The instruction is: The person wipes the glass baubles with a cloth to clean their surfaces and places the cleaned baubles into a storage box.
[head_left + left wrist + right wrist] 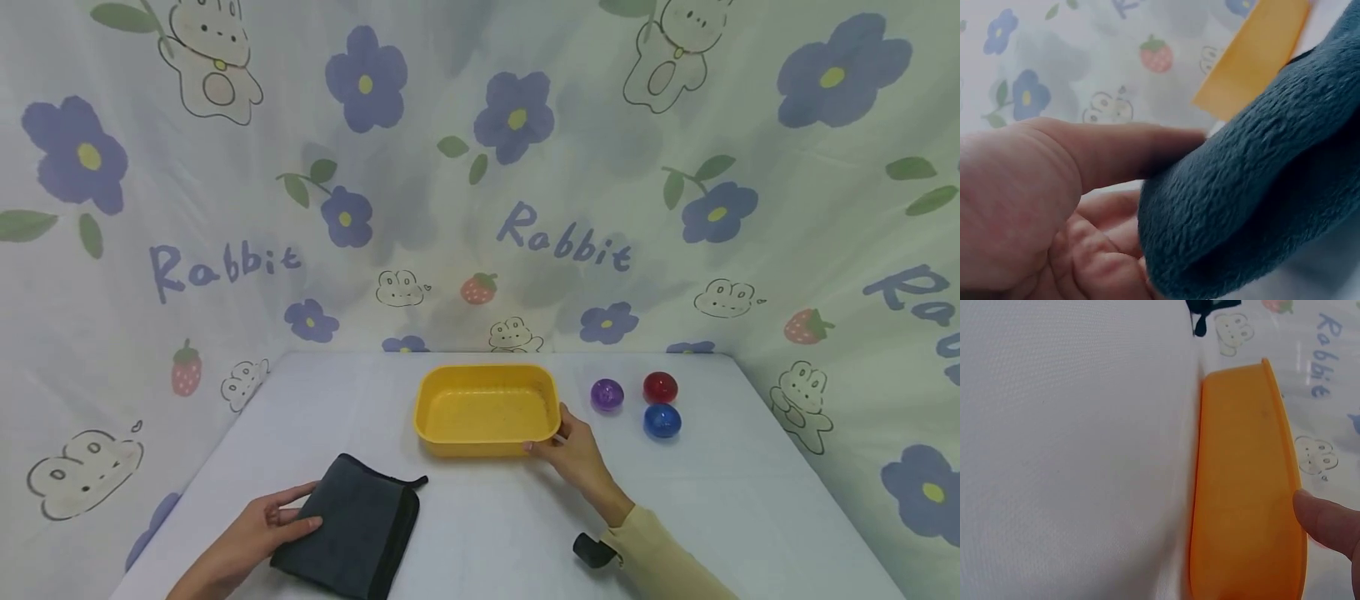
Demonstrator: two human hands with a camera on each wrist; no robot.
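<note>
Yellow plastic forms the tray (483, 417) on the white table (750, 500), its near right corner pinched between the right hand's (581, 454) thumb and fingers. The left hand (255, 529) grips the left edge of a dark plush towel (356, 525), which looks already folded. A purple ball (607, 395), red ball (661, 387) and blue ball (663, 421) lie right of the tray. Both grasps unreleased, the handling seems unfinished.
</note>
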